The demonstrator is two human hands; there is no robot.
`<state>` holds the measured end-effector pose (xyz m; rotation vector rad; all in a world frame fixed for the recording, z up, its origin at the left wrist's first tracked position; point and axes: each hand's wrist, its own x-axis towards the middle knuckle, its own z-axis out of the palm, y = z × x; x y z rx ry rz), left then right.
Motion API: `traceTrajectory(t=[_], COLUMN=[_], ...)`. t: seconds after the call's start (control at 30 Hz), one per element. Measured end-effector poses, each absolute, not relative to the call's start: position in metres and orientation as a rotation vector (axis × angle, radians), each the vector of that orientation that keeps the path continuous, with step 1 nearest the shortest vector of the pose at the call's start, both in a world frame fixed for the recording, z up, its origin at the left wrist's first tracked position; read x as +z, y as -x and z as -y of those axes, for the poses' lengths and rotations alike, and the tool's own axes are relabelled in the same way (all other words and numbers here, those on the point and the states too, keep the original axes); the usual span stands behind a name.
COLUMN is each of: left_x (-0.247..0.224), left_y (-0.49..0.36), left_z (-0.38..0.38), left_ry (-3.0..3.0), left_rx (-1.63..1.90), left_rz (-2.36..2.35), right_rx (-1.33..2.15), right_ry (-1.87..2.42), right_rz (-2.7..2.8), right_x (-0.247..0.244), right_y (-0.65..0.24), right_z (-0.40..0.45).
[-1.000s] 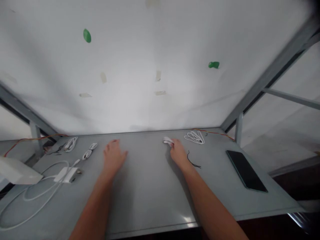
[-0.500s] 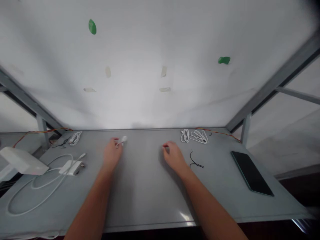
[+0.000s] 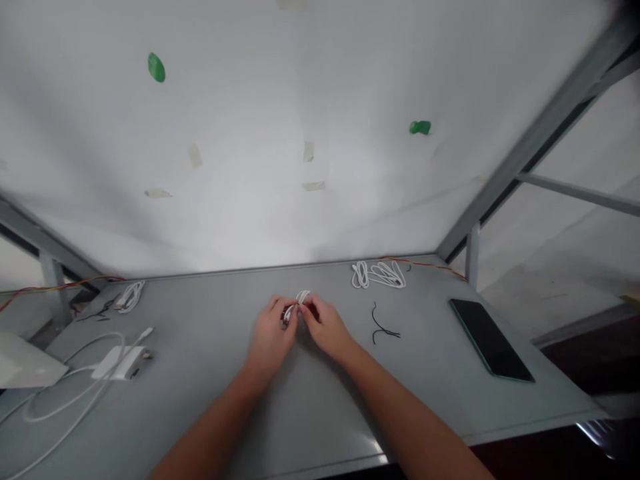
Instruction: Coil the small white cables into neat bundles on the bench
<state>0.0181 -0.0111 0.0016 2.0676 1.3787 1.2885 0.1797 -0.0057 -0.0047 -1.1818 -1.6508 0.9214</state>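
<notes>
Near the middle of the grey table, my left hand (image 3: 273,333) is closed on a small coiled white cable (image 3: 302,297). My right hand (image 3: 327,328) meets it from the right, thumb and fingers pinched at the middle of the same coil. The coil stands up between the fingertips, partly hidden by them. To the right of my right hand lie thin black ties (image 3: 384,329). Behind them are coiled white cables (image 3: 387,274) near the wall.
A black phone (image 3: 493,340) lies on the right of the table (image 3: 225,287). At the left are a white charger (image 3: 120,363) with a looping cable, a white box (image 3: 27,363), a coiled cable (image 3: 131,297) and black ties (image 3: 104,308). A wall rises behind.
My left hand has moved right with the white cable. Both hands now meet, and my right hand has closed on the cable too. The view has shifted slightly.
</notes>
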Motion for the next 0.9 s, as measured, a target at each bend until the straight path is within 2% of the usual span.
traceTrajectory(t=[0.33,0.6,0.9], left_x=[-0.003,-0.007,-0.006], left_y=[-0.017,-0.019,-0.016], left_z=[0.012,0.014,0.014], left_ry=[-2.104,-2.138,-2.103], left_rx=[1.458,1.393,1.345], left_rz=[-1.288,-1.268,-1.239], right_rx=[1.145,1.501,1.627], right_ry=[1.035,0.926,0.892], right_rz=[1.354,1.107,0.972], right_x=[-0.002,-0.004,0.005], right_y=[-0.185,-0.190,-0.197], right_z=[0.001,-0.006,-0.005])
